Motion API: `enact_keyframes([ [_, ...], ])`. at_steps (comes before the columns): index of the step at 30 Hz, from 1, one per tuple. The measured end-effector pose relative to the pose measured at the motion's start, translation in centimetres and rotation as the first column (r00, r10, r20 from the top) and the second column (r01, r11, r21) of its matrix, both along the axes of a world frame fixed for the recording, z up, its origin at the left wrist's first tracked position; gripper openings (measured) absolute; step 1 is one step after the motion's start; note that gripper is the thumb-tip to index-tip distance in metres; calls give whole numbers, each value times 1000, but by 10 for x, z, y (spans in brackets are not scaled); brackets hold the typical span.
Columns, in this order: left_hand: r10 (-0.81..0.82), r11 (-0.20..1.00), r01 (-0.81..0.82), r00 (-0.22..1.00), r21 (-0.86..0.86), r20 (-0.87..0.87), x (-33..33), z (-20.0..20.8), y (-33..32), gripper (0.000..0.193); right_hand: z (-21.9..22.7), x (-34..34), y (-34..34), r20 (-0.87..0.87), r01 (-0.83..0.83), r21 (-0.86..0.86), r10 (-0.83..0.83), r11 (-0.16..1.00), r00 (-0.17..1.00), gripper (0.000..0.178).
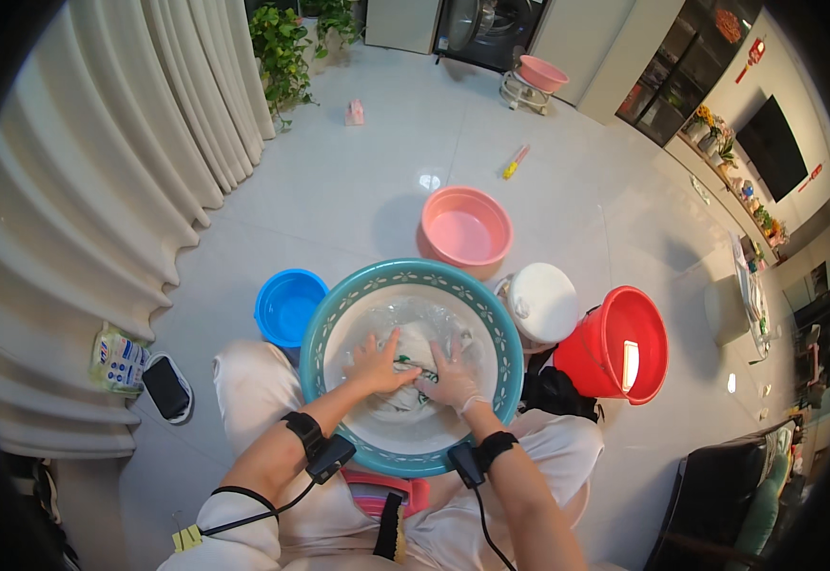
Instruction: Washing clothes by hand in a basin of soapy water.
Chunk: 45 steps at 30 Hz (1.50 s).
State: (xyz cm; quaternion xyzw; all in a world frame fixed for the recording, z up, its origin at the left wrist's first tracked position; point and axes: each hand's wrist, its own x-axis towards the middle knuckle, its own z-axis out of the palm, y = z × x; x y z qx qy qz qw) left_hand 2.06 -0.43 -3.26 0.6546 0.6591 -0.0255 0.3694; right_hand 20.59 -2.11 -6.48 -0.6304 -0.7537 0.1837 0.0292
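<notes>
A large teal basin [318, 381] with a pale leaf-like pattern inside its rim stands between my knees. It holds cloudy, sudsy water and a wet white cloth [419, 344] with dark green markings. My left hand [377, 367] lies on the cloth's left side, fingers spread. From the right, my right hand [449, 381] presses on the same cloth, its fingers also apart. The thumbs come close together over the green markings. Part of the cloth is hidden beneath both palms and the water.
Around the basin stand a small blue basin [291, 306], a pink basin [467, 226], a white lidded bucket [542, 303] and a red bucket [640, 344]. A phone-like black object [166, 387] lies left, beside a package [120, 359] and the curtain [72, 228].
</notes>
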Motion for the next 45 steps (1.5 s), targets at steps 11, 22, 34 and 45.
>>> enact_keyframes([
  [11,801,593,-76,-48,-801,597,14,-71,7,51,61,-75,-39,-588,238,69,-153,969,794,54],
  [22,482,852,-485,577,-198,660,4,-31,-15,61,52,-52,-23,-379,441,19,-402,897,834,34],
  [34,411,910,-301,575,-284,708,-7,-31,0,41,175,101,-89,-623,609,430,-269,666,734,31],
  [45,464,881,-317,437,-351,770,-53,-51,3,71,76,254,-328,-604,837,-517,-770,181,-207,21],
])
